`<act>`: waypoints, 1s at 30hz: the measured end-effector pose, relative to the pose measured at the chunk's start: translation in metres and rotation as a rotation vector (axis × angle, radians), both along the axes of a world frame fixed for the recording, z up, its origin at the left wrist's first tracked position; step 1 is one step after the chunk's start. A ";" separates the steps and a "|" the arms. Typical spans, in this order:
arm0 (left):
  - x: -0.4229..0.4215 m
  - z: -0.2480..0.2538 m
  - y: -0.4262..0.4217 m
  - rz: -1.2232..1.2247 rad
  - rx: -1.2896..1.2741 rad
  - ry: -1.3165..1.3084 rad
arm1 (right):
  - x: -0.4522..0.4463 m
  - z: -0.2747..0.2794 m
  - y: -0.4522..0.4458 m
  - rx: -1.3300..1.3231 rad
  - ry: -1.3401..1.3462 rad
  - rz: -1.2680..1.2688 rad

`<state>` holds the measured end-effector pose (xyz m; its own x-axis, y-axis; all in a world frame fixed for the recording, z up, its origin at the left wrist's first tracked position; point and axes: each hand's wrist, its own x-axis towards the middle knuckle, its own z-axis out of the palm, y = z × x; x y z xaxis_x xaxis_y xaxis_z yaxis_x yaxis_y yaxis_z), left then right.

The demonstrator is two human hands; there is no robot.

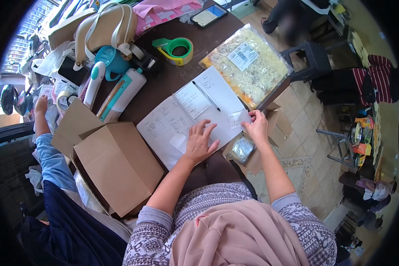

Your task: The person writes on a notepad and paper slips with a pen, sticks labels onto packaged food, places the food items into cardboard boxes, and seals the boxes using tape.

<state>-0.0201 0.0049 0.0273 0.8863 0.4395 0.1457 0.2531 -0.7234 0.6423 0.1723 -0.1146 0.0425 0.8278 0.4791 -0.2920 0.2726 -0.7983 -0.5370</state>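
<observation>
A person in a patterned top and a pale pink headscarf (235, 235) worked over an open notebook (164, 116), its pages filled in part with handwriting, at the near edge of a dark table (204, 42). The left hand (201, 141) lay over the lower part of the pages, fingers spread and loosely bent, grasping nothing, with a small folded paper (178, 142) just beside it. The right hand (256, 126) was at the notebook's right edge, thumb and forefinger drawn together next to a small white slip (236, 119); whether they gripped the slip or the page could not be told from this angle. A dark pen (207, 96) rested slantwise across the pages. Beyond the notebook lay a flat, plastic-wrapped package (270, 71) bearing a white label (243, 56), with a green tape dispenser (189, 48) and a phone (209, 16) farther back. A cardboard box (119, 159) with raised flaps stood to the left of the notebook, and a blue cup (111, 57) stood among the clutter behind it. At far left, a second person's blue sleeve (53, 153) reached toward the crowded table, while a dark stool (306, 62) stood on the tiled floor (303, 119) at right.
</observation>
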 end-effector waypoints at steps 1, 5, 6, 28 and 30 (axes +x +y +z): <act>0.000 -0.003 0.005 0.014 -0.102 -0.077 | 0.001 -0.003 0.000 0.012 -0.012 -0.004; 0.004 -0.006 0.015 0.164 -0.447 -0.292 | 0.003 -0.010 -0.008 0.090 -0.132 -0.028; 0.006 -0.006 0.017 0.158 -0.440 -0.301 | 0.006 -0.011 -0.011 0.112 -0.080 -0.072; -0.001 0.001 0.031 0.174 -0.330 -0.241 | 0.067 0.038 0.106 0.593 0.102 0.537; -0.001 0.001 0.031 -0.036 -0.160 -0.174 | 0.020 0.033 0.126 0.571 0.366 0.868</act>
<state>-0.0211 0.0360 0.0286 0.8695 0.4376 0.2289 0.1039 -0.6153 0.7814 0.1920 0.0109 0.0759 0.0527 0.9986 -0.0014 0.3701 -0.0208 -0.9288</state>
